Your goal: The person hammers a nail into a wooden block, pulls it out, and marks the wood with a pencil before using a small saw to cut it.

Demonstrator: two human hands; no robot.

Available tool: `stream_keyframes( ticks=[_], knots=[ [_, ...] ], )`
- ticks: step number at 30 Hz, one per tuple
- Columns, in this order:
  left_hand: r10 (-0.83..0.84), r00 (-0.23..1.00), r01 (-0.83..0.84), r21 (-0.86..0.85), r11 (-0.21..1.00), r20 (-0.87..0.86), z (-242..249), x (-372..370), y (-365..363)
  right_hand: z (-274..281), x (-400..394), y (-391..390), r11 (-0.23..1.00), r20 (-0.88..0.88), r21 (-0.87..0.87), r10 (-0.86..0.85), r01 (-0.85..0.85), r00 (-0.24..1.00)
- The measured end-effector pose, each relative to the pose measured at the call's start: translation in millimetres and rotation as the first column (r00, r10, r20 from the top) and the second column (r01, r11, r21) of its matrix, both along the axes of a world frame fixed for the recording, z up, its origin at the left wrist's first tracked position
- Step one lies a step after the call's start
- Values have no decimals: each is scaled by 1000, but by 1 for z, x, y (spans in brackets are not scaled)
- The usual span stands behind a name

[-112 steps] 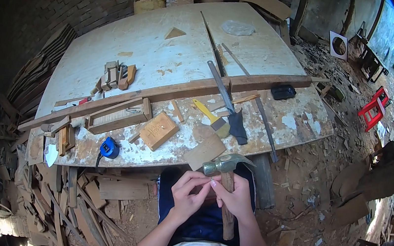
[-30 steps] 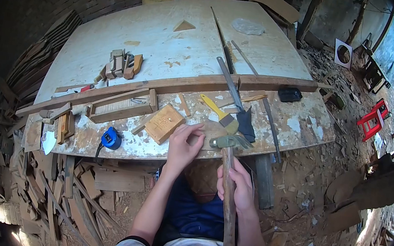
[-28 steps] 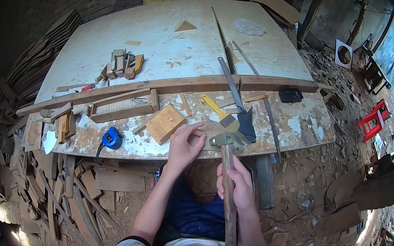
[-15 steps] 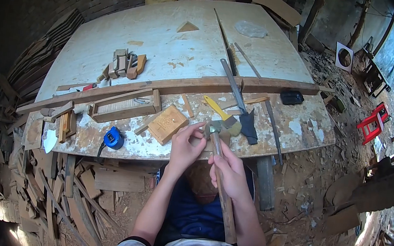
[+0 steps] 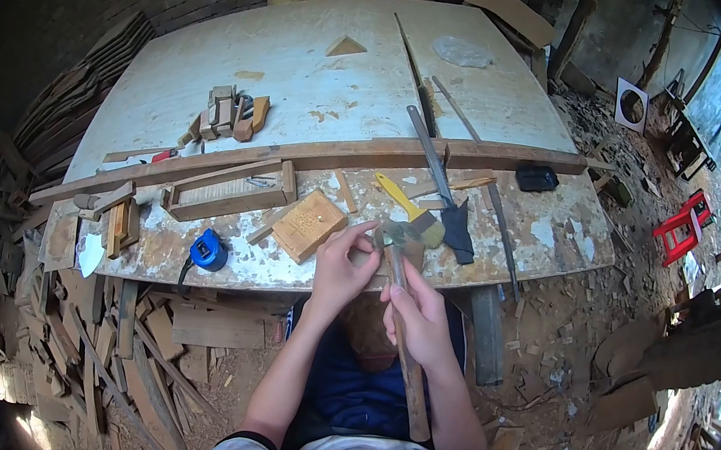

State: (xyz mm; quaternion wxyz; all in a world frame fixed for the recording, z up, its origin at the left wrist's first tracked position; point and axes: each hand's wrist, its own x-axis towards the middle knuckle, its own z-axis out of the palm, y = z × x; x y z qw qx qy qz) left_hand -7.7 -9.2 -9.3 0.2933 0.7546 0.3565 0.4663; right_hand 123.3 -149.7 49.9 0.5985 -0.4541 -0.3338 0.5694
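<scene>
My right hand (image 5: 421,315) is wrapped round the wooden handle of a hammer (image 5: 405,358), whose metal head is at the bench's front edge. Just left of that head is my left hand (image 5: 346,264), thumb and fingers curled toward each other; whatever is between the fingertips is too small to make out. A wooden block (image 5: 309,226) lies beside my left hand. Beyond the hammer head, a yellow-handled brush (image 5: 400,198) rests near a long metal tool (image 5: 429,154) and a dark cloth (image 5: 458,231).
The workbench (image 5: 164,263) also bears a blue tape measure (image 5: 209,251), a wooden frame (image 5: 228,191), stacked wood pieces (image 5: 230,112) and a black tray (image 5: 536,178). A long beam (image 5: 325,149) crosses it. Wood scraps (image 5: 111,356) cover the floor at left; a red stool (image 5: 681,229) stands right.
The view has shifted very slightly. Both hands and the hammer hold nearly the same places.
</scene>
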Motion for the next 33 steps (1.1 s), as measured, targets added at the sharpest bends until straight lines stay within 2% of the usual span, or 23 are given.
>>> stream_keyframes(
  ticks=[6, 9, 15, 18, 21, 24, 27, 30, 33],
  knots=[
    [-2, 1000, 2, 0, 1000, 6, 1, 1, 0, 4, -4, -6, 998, -16, 55, -43, 44, 999],
    [4, 1000, -4, 9, 1000, -11, -4, 0, 2, -5, 1, 2, 1000, 6, -22, -5, 6, 1000],
    [-7, 1000, 7, 4, 1000, 13, -2, 2, 1, -1, -1, -6, 992, 17, 91, -87, 85, 996],
    [-3, 1000, 3, 2, 1000, -2, -4, 1, 2, -7, 4, 1, 1000, -4, -16, -26, 26, 1000],
    [-21, 999, 22, -52, 998, 36, -1, 2, -1, 7, 3, -5, 998, 31, 33, -48, 47, 998],
    [-6, 1000, 6, -55, 998, 2, 1, 2, -1, 1, 2, -6, 993, 1, 112, -45, 44, 999],
    [-4, 1000, 5, 11, 1000, -13, -8, 1, 3, -4, 6, 3, 1000, 28, -11, -9, 9, 1000],
    [-2, 1000, 2, 14, 1000, 5, -5, 1, 2, 9, 2, -5, 997, 24, 32, -74, 73, 997],
    [-6, 1000, 6, -31, 1000, 19, -5, 2, 0, -3, 0, -7, 988, 48, 122, -98, 91, 994]
  ],
)
